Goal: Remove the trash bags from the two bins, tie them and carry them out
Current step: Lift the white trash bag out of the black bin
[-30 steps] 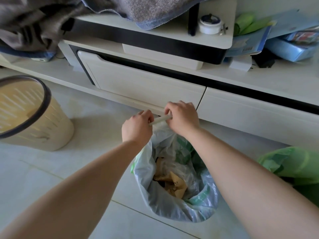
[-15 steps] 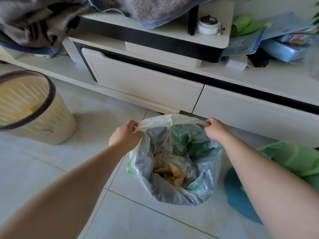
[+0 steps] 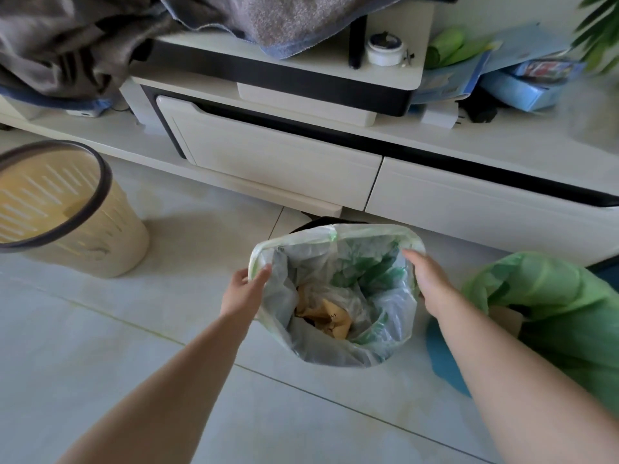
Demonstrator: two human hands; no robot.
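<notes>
A pale translucent trash bag (image 3: 335, 349) with green streaks stands open on the tiled floor, brown paper scraps inside. My left hand (image 3: 243, 291) pinches its left rim. My right hand (image 3: 427, 279) holds the right rim, thumb inside the mouth. A dark bin edge (image 3: 311, 225) peeks out behind the bag. A cream bin (image 3: 100, 242) with a dark rim stands at the left, with no bag in it. A green trash bag (image 3: 549, 296) lies at the right over a blue bin (image 3: 442, 363).
A low white cabinet (image 3: 284, 162) with drawers runs across behind the bag. Grey towels (image 3: 83, 45) hang over its top at the left. A small white jar (image 3: 385, 50), blue packets (image 3: 522, 88) and papers sit on its shelf at the right.
My hands were together, twisting the bag's rim shut. They have moved apart and lower, and the bag's mouth now gapes wide.
</notes>
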